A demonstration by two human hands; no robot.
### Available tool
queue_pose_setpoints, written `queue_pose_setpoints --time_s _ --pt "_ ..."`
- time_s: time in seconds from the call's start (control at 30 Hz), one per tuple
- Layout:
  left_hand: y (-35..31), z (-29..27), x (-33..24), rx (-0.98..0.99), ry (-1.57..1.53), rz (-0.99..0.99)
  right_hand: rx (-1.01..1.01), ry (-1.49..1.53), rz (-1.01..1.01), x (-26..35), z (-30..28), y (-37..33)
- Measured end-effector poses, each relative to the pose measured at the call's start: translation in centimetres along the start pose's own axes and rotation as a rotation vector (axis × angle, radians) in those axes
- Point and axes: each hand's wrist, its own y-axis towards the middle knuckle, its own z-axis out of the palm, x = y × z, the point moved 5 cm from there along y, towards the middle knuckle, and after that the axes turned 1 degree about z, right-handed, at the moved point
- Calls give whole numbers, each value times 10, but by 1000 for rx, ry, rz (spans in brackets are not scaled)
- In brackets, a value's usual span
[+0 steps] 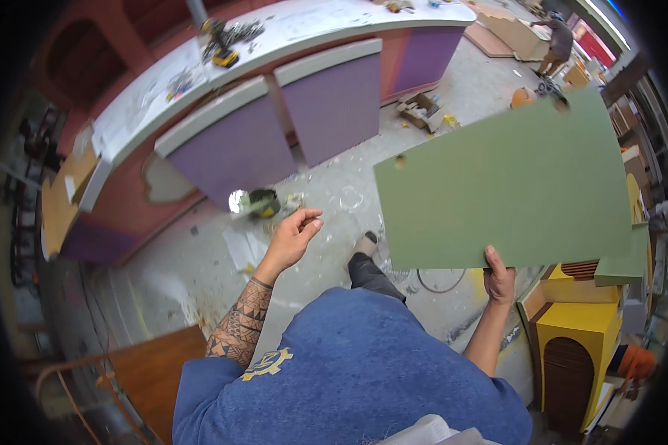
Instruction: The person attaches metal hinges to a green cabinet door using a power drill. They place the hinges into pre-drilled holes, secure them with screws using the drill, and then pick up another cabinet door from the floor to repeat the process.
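Observation:
A large flat green board (490, 189) fills the right of the view, tilted up above the floor. My right hand (499, 282) grips its lower edge, thumb on the near face and the other fingers hidden behind. One round hole shows near the board's upper left corner, another by its far edge. My left hand (293, 236) is held out in the air left of the board, apart from it. Its fingers are loosely curled, with a small gap at the thumb, and I see nothing held in them.
A long counter with a white top (297, 26) carries a yellow-black cordless drill (221, 48). Purple panels (332, 104) lean against it. An open cardboard box (423, 111) sits on the floor. Yellow arched cabinet (579, 326) at right, brown wooden board (159, 378) lower left. Another person (558, 44) stands far right.

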Motion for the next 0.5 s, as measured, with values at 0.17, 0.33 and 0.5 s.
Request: queue_pose_setpoints --time_s 0.17,0.33,0.5 --pt "162 7 -98 2 95 224 132 -311 39 42 66 132" --pt "271 -5 -105 184 -359 192 726 -536 97 57 180 259" --pt "292 -19 -44 346 -559 -312 1003 -719 188 47 242 364"
